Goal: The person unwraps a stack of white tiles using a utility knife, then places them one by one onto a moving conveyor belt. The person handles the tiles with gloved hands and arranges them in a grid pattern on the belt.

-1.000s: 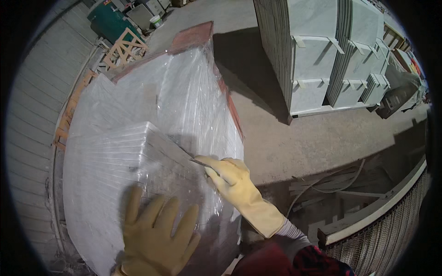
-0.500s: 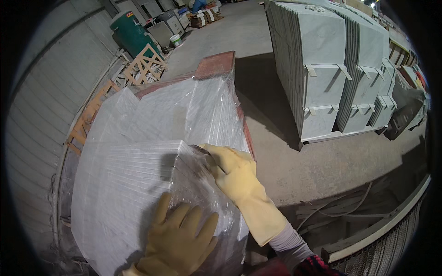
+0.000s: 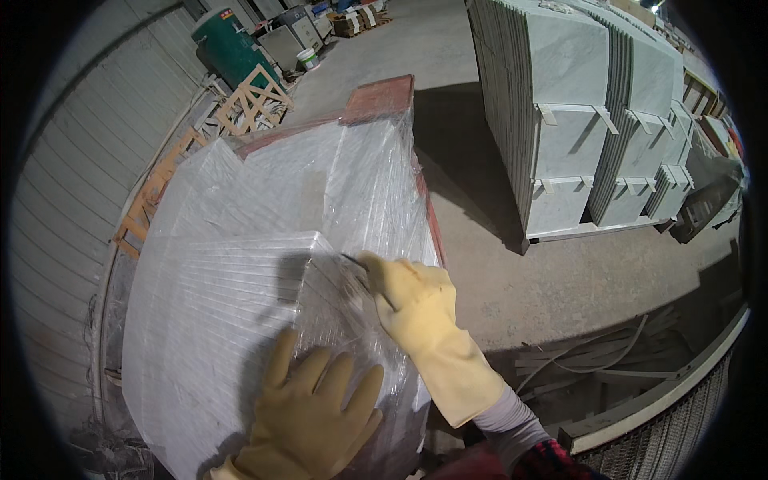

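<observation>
A large stack of white slabs [image 3: 216, 296] wrapped in clear plastic film stands in front of me. My left hand [image 3: 316, 408], in a yellow rubber glove, lies open with spread fingers against the film on its near side. My right hand [image 3: 416, 300], gloved alike, is closed at the right of the stack's raised corner. A thin dark pointed tool [image 3: 352, 261] sticks out from its fingers toward the film; most of it is hidden in the glove, so its kind is unclear. Below that corner the film [image 3: 340, 300] looks wrinkled.
Reddish boards [image 3: 380, 100] lie under film at the stack's far end. Pale stone slabs [image 3: 568, 140] stand in rows to the right. Wooden frames [image 3: 252, 104] and a green tank [image 3: 232, 48] line the left wall. A metal rail [image 3: 664, 404] crosses the lower right.
My right hand has shifted slightly right and down, away from the stack's corner, with the dark tool. The left hand stays nearly in place. The view has tilted slightly.
</observation>
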{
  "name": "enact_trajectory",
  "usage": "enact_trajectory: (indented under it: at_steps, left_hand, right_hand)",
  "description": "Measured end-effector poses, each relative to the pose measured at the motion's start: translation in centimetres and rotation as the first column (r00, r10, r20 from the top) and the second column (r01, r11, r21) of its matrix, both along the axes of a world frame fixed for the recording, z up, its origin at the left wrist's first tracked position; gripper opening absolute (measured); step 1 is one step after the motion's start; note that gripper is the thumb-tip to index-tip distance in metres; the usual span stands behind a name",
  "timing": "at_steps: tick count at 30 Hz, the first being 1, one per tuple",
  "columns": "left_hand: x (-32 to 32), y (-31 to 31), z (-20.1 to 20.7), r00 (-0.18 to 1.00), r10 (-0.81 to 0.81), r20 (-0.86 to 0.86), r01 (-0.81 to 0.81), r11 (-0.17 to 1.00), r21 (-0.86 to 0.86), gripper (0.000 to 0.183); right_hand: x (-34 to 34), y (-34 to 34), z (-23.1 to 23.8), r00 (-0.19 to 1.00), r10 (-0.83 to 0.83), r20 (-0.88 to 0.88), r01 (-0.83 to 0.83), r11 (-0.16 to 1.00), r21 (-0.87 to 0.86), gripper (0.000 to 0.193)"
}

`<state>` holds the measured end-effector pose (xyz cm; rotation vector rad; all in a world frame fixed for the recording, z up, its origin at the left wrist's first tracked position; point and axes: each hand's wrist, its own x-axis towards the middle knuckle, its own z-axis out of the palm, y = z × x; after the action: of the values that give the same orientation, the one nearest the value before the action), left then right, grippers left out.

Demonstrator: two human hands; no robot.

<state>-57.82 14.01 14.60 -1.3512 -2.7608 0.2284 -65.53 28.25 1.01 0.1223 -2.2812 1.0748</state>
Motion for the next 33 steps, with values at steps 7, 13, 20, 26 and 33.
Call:
enact_trajectory:
  at_steps: [7,13,20,26,33]
  left_hand:
    - [-0.1,0.6,0.2,1.000,-0.026,0.008,0.026,1.000,-0.004,0.042]
    - [0.1,0.6,0.2,1.000,0.006,0.030,-0.004,0.999,-0.051,0.044]
    - [0.5,0.8,0.8,0.995,0.075,0.068,-0.070,0.995,-0.066,0.042]
    - [0.0,1.8,1.1,0.999,0.027,0.034,-0.025,0.997,-0.070,0.041]
    - [0.3,1.0,1.1,0.995,0.073,0.062,-0.069,0.996,-0.059,0.042]
  right_hand:
    - [2.9,0.6,-4.7,0.986,0.007,0.168,-0.013,0.999,0.036,0.030]
    - [4.9,0.5,-9.6,0.978,0.069,0.198,-0.068,0.998,-0.014,0.027]
    - [4.8,0.6,-12.3,0.956,0.151,0.250,-0.162,0.987,0.023,0.016]
    - [7.3,1.6,-30.8,0.813,0.063,0.579,-0.244,0.940,0.240,0.019]
    - [11.7,1.6,-33.4,0.331,0.145,0.933,-0.342,0.939,-0.025,0.022]
